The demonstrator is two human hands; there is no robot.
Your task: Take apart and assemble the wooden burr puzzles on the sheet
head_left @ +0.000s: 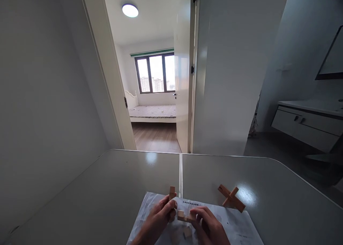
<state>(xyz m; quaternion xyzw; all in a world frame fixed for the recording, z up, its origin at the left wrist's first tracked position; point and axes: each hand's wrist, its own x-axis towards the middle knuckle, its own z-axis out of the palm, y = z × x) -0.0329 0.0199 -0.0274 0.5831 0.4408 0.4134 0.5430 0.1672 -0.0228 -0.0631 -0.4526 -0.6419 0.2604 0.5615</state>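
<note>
Head camera showed me the left hand (160, 214) with its grip closed around an upright wooden block (172, 191), while the right hand (211, 223) gripped a notched wooden block (181, 216) between the two hands, over the near part of the table (107, 198). I saw a wooden cross (232, 198) lying to the right, by the far right corner of the printed paper (238, 229).
</note>
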